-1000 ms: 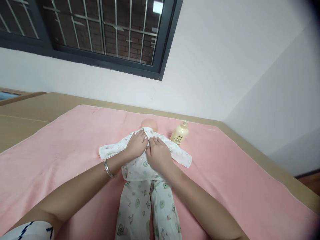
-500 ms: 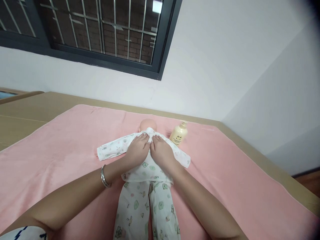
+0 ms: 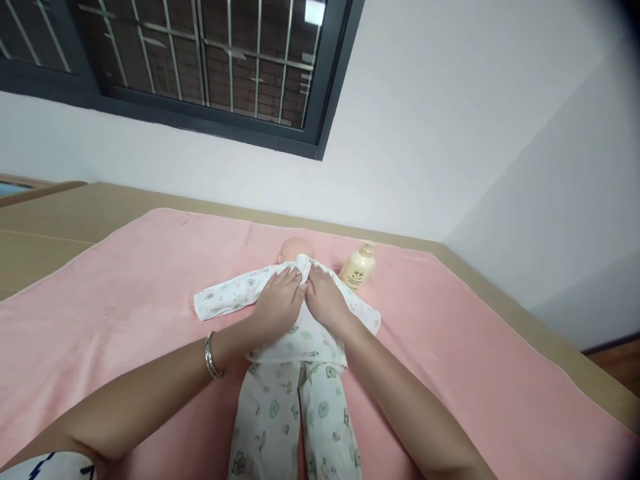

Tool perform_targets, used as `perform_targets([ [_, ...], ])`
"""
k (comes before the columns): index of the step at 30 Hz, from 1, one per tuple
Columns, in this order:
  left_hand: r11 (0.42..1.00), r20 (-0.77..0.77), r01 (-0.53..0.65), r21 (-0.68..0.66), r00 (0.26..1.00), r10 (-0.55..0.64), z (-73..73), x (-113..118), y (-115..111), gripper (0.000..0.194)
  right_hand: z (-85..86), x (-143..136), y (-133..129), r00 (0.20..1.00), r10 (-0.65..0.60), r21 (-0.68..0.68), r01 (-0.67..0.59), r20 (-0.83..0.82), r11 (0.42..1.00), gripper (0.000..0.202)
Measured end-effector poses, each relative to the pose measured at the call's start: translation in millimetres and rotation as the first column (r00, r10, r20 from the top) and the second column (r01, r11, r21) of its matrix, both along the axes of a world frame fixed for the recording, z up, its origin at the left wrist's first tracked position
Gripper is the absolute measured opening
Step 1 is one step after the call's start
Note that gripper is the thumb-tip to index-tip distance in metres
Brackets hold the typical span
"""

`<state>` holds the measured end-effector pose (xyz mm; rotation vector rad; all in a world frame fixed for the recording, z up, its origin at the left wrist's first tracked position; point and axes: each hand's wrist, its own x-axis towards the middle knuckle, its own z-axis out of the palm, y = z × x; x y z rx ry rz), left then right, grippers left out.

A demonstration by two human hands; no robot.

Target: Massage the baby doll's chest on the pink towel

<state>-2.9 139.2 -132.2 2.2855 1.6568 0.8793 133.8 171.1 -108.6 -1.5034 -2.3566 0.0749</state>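
A doll (image 3: pixel 295 249) lies on a pink blanket (image 3: pixel 440 333), its head toward the wall. It wears a white printed top (image 3: pixel 310 343) and matching trousers (image 3: pixel 327 413), with both sleeves spread to the sides. My left hand (image 3: pixel 280 300) rests flat on the upper chest of the top, fingers extended toward the collar. Beside it, my right hand (image 3: pixel 326 299) lies on the other side of the chest, its fingertips near the collar and partly hidden by cloth. The two hands almost touch at the middle. A silver bracelet circles my left wrist.
A pale yellow bottle (image 3: pixel 358 267) stands on the blanket just right of the doll's head. Beyond the blanket runs the wooden surface's edge (image 3: pixel 410 241), against a white wall (image 3: pixel 400 133). A dark-framed window (image 3: pixel 323 127) with bars is at the upper left.
Both hands have shifted slightly to the right on the chest. The cloth at the collar has moved a little and now covers part of my right fingertips.
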Motion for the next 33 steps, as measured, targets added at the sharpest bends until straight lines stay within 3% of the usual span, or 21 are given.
perform_targets([
  [6, 0.999, 0.041, 0.004, -0.043, 0.999, -0.003, -2.4, -12.5, 20.2, 0.057, -2.5, -17.1, -41.4, 0.957, 0.057, 0.089, -0.086, 0.285, 0.992, 0.055],
  [8, 1.000, 0.037, -0.005, -0.021, 0.999, 0.006, -5.5, -11.7, 19.4, 0.058, -1.8, -16.0, -39.1, 0.963, 0.083, 0.082, -0.107, 0.255, 0.991, 0.053],
  [14, 0.997, -0.003, -0.034, 0.075, 0.999, 0.034, -12.0, -2.7, 6.4, 0.057, -5.2, 0.5, -2.1, 0.995, 0.061, 0.008, -0.061, -0.074, 0.998, 0.051],
  [18, 0.997, -0.022, -0.045, 0.069, 0.999, 0.046, -10.9, 1.0, -2.3, 0.058, -9.7, 5.7, 7.3, 0.986, 0.096, 0.015, -0.095, -0.139, 0.995, 0.046],
  [23, 0.999, 0.002, 0.021, -0.034, 1.000, -0.021, -5.4, -10.2, 12.3, 0.054, -6.8, -0.4, -3.0, 0.993, 0.048, 0.044, -0.043, -0.112, 0.998, 0.046],
  [26, 0.997, 0.013, 0.031, -0.070, 0.999, -0.030, -2.5, -23.8, 33.1, 0.051, -3.0, -9.0, -22.6, 0.999, -0.035, 0.067, 0.036, -0.018, 0.997, 0.049],
  [29, 0.997, 0.017, 0.019, -0.077, 1.000, -0.018, 1.1, -33.9, 47.3, 0.048, 3.3, -16.2, -44.6, 0.993, -0.007, 0.079, -0.002, 0.117, 0.997, 0.050],
  [33, 0.998, -0.038, -0.038, -0.059, 0.999, 0.036, 2.8, -27.7, 37.2, 0.049, 13.5, -13.1, -44.3, 0.993, 0.054, 0.017, -0.056, 0.107, 0.998, 0.046],
])
